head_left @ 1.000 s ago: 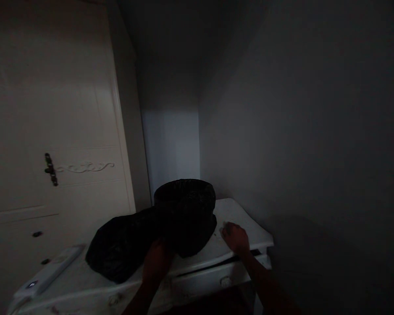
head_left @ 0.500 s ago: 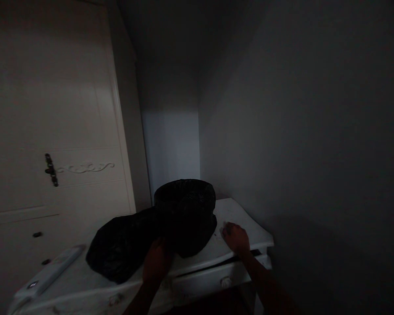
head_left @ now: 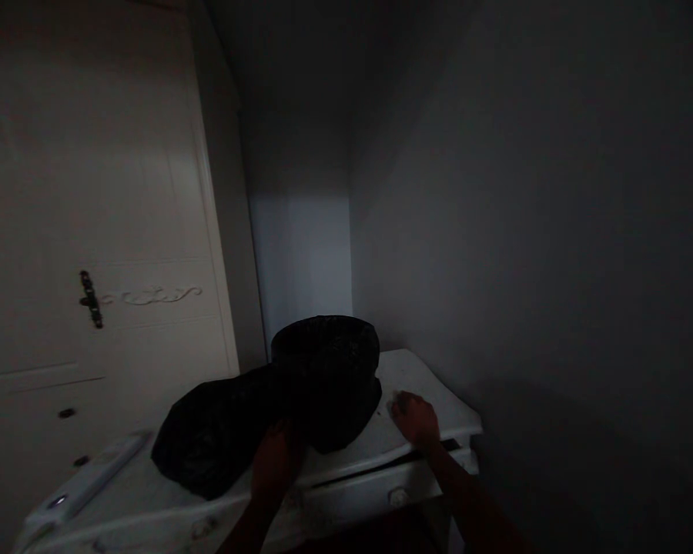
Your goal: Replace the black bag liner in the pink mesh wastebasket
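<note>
A round, open-topped black bin, seemingly lined with plastic, stands on the white dresser top. Loose black plastic bag spreads from it to the left in a puffed bulge. My left hand is closed at the plastic low in front of the bin; its fingertips are lost in the dark folds. To the right of the bin, my right hand rests on the dresser top with fingers curled together. Something small and pale shows at its fingertips, too dim to name.
A long white device, perhaps a power strip, lies at the dresser's left end. The dresser drawer below my hands has a dark gap above it. A white wardrobe stands left, and a grey wall rises on the right.
</note>
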### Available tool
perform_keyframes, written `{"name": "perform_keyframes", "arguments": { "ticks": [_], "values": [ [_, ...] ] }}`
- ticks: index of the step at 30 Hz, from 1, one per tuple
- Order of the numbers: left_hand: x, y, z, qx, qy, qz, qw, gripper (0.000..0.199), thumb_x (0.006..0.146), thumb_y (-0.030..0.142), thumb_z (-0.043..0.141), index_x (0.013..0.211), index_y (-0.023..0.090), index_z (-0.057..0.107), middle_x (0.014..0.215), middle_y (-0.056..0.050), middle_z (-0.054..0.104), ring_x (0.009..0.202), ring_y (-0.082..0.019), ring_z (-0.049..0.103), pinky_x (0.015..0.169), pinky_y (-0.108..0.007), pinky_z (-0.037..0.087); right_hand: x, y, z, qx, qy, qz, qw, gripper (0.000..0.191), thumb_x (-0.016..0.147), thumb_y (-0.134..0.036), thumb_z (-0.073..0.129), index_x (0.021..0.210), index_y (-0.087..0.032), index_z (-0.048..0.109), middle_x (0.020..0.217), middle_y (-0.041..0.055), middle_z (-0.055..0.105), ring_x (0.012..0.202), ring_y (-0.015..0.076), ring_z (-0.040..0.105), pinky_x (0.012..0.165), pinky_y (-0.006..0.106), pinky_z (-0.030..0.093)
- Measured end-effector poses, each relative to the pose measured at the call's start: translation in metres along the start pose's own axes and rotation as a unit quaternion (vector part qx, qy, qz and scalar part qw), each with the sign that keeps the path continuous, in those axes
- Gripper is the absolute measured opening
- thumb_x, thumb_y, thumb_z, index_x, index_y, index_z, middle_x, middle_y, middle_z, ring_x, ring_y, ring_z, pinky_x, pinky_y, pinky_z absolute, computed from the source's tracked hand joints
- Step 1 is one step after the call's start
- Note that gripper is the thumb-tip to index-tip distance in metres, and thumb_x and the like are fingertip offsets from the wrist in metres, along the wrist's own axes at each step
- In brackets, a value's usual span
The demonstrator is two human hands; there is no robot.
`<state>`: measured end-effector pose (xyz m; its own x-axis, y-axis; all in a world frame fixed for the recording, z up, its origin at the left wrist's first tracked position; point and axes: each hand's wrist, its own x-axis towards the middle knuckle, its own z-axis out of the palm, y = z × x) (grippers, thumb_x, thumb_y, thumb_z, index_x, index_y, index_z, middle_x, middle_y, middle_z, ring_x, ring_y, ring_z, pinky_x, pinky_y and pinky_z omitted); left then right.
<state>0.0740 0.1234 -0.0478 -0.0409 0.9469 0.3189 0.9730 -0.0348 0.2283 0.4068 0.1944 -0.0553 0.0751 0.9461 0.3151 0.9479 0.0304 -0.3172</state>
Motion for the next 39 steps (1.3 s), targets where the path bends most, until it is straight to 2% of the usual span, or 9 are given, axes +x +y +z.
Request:
{"name": "perform_keyframes", "arguments": {
  "ticks": [5,9,14,19,25,29,34,39],
  "values": [
    [0.0006,-0.0035,0.0028,0.017,0.005,0.019,1.0,0.039,0.098,0.014,0.046,0.127,0.018,0.072,0.129,-0.012,0.074,0.121,-0.024,0.067,0.105,-0.034,0.047,-0.0002,-0.001,-0.0025,-0.001,-0.011,-0.001,1.0,0.035,0.101,-0.036,0.047,0.112,-0.018,0.075,0.114,0.0128,0.079,0.107,0.0229,0.074,0.092,0.029,0.049],
    [0.0004,-0.0023,0.0006,0.037,0.006,0.02,0.999,0.041,0.094,0.01,0.049,0.127,0.017,0.072,0.131,-0.013,0.072,0.124,-0.026,0.064,0.108,-0.037,0.044,-0.0001,0.0002,-0.0013,-0.008,-0.006,-0.008,1.0,0.035,0.101,-0.037,0.045,0.111,-0.019,0.074,0.113,0.0127,0.079,0.106,0.0229,0.074,0.091,0.029,0.049],
    [-0.0011,-0.0004,-0.0012,0.013,0.014,0.015,1.0,0.038,0.097,0.015,0.051,0.129,0.021,0.07,0.129,-0.011,0.071,0.122,-0.024,0.063,0.104,-0.033,0.046,0.0025,0.0039,0.006,0.0,0.004,-0.015,1.0,0.033,0.101,-0.035,0.046,0.107,-0.018,0.074,0.11,0.0127,0.079,0.104,0.0231,0.074,0.09,0.03,0.049],
    [-0.0004,-0.0037,0.0044,0.001,0.006,0.013,1.0,0.032,0.099,0.017,0.048,0.121,0.018,0.072,0.127,-0.012,0.07,0.12,-0.023,0.065,0.103,-0.032,0.047,0.0022,0.0032,0.0053,0.005,0.004,-0.016,1.0,0.035,0.101,-0.035,0.046,0.111,-0.018,0.075,0.113,0.0141,0.079,0.106,0.0237,0.074,0.093,0.03,0.049],
    [0.0008,-0.006,0.0084,0.01,0.004,0.002,1.0,0.043,0.098,0.012,0.043,0.134,0.018,0.066,0.134,-0.012,0.071,0.128,-0.024,0.064,0.106,-0.033,0.047,0.0012,0.0014,0.0023,-0.002,0.004,-0.018,1.0,0.037,0.102,-0.037,0.045,0.109,-0.017,0.075,0.113,0.014,0.079,0.107,0.024,0.074,0.093,0.03,0.049],
    [0.0009,-0.0049,0.0068,0.006,0.005,0.001,1.0,0.043,0.098,0.015,0.045,0.135,0.019,0.066,0.134,-0.011,0.072,0.124,-0.023,0.067,0.106,-0.033,0.048,0.0019,0.0018,0.0032,-0.005,0.001,-0.014,1.0,0.036,0.101,-0.035,0.046,0.108,-0.017,0.076,0.113,0.0143,0.079,0.106,0.0238,0.074,0.092,0.03,0.05],
    [0.0005,-0.0049,0.0063,0.003,0.003,-0.004,1.0,0.047,0.097,0.015,0.046,0.141,0.015,0.063,0.139,-0.014,0.07,0.129,-0.025,0.064,0.108,-0.035,0.047,0.0006,0.0006,0.0011,0.006,0.006,-0.014,1.0,0.037,0.1,-0.034,0.046,0.114,-0.017,0.076,0.117,0.0142,0.079,0.11,0.0243,0.074,0.095,0.03,0.05],
    [0.0019,-0.0057,0.0073,0.012,0.008,0.014,1.0,0.043,0.098,0.016,0.046,0.134,0.017,0.068,0.133,-0.013,0.072,0.126,-0.026,0.064,0.108,-0.036,0.047,0.0011,0.0015,0.0035,0.006,0.009,-0.013,1.0,0.034,0.101,-0.036,0.047,0.108,-0.019,0.076,0.112,0.0129,0.08,0.104,0.0229,0.075,0.092,0.029,0.049]
  ]
}}
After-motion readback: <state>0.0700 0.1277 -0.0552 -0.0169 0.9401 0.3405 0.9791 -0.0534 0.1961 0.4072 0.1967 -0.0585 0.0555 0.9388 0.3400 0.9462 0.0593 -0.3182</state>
